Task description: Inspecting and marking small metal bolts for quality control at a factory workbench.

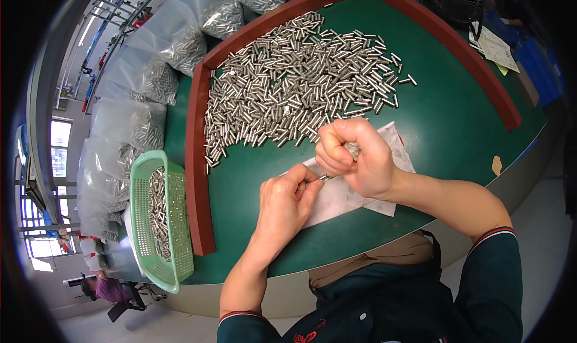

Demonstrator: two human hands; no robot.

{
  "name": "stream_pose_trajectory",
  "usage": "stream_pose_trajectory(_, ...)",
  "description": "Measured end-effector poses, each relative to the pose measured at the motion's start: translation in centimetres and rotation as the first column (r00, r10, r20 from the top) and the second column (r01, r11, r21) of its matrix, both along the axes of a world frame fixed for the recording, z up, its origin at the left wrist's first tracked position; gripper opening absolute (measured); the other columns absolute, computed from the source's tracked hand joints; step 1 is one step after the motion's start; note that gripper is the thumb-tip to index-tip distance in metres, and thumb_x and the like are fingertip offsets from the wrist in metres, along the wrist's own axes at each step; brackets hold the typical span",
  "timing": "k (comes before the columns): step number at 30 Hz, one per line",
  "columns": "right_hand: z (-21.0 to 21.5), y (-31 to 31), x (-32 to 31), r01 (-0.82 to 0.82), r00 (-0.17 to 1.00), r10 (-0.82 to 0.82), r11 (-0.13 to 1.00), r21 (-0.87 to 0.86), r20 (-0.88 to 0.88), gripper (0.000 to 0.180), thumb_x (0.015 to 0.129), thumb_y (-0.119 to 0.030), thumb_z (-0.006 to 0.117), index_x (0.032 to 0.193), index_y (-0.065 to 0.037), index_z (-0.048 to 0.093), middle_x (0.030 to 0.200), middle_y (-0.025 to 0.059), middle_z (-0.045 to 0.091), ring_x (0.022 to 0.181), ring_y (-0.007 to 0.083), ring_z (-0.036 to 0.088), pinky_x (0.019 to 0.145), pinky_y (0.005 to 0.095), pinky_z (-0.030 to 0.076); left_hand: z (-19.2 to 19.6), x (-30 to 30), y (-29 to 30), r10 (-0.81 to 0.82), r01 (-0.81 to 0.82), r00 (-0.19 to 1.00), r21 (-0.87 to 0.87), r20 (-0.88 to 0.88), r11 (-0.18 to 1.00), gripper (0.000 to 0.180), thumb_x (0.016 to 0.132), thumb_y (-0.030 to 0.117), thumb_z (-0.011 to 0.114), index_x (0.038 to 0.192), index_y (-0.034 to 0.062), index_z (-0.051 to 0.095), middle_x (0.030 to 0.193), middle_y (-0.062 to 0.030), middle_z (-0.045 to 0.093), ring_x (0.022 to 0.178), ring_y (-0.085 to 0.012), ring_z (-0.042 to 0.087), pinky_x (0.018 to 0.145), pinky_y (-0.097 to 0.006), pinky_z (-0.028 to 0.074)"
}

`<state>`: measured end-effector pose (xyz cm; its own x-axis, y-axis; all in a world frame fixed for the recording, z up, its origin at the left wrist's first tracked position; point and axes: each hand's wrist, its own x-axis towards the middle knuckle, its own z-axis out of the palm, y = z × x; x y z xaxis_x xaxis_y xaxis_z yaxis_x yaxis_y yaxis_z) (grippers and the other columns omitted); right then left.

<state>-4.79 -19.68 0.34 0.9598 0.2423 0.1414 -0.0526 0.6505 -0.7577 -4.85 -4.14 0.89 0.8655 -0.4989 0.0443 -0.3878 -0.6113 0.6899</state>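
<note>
A heap of short silvery metal pins (288,81) is spread across the green tabletop (252,175). Thumb and fingertips of my left hand (282,202) pinch one metal pin (324,176), its end showing between my two hands. Beside it, my right hand (360,160) is closed in a fist around something greyish and shiny, mostly hidden by the fingers; what it is I cannot make out. Under both hands lies a white cloth or paper sheet (336,208) with grey smudges.
A dark red raised border (195,163) frames the table's left and far sides. Left of it stands a green plastic basket (174,271) holding more pins. Several clear bags of pins (159,81) line the far left. A black fan (454,3) and papers (496,48) sit far right.
</note>
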Motion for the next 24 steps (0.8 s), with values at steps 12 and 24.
stream_pose_trajectory(12,0.03,0.16,-0.18,0.016,1.0,-0.016,1.0,-0.01,0.019,0.039,0.084,-0.025,0.031,0.048,-0.009,0.029,0.043,-0.0026,0.026,0.041,0.0069,0.019,0.04,0.0233,0.017,0.02,0.02,-0.02,0.014,-0.014,1.0,0.009,0.001,1.0,0.009,0.069,0.004,0.063,0.069,0.0003,0.055,0.045,-0.0076,0.04,0.038,-0.0208,0.04,0.041,-0.031,0.034)
stream_pose_trajectory(24,-0.29,0.6,-0.44,0.089,0.988,-0.069,0.986,-0.141,0.14,0.038,0.082,-0.025,0.033,0.048,-0.009,0.028,0.044,-0.0021,0.027,0.044,0.0083,0.021,0.043,0.024,0.019,-0.09,0.08,-0.09,0.044,-0.044,0.999,-0.011,-0.025,0.999,0.009,0.068,0.003,0.064,0.067,-0.0014,0.057,0.046,-0.0093,0.045,0.038,-0.0191,0.041,0.042,-0.03,0.035)
